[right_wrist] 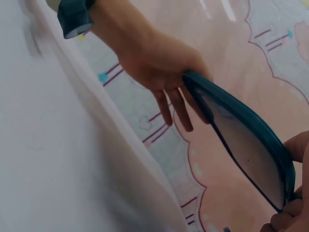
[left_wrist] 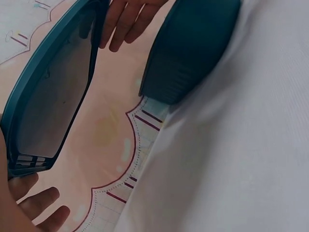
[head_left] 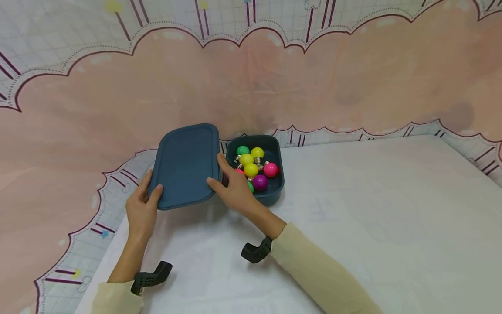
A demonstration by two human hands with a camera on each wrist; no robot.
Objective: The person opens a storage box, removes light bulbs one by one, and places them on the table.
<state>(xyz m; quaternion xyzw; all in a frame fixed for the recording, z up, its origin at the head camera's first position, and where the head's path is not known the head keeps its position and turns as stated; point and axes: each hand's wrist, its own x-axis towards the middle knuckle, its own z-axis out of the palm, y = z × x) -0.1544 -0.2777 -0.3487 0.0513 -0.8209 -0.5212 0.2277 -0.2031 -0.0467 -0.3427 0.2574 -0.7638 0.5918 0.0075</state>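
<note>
Treat the blue lid [head_left: 186, 168], held left of the box [head_left: 270, 199], as likely light, stiff and slick, best taken by opposite edges, pinched there by left fingers [head_left: 145, 182] and right fingers [head_left: 225, 165].

From my head, the farthest camera looks forward and down, my left hand [head_left: 142, 213] left of centre, right hand [head_left: 235, 189] mid-frame. Close up, both wrist cameras share the underside of the lid [left_wrist: 55, 106]: upper left in the left wrist view, lower right in the right.
</note>
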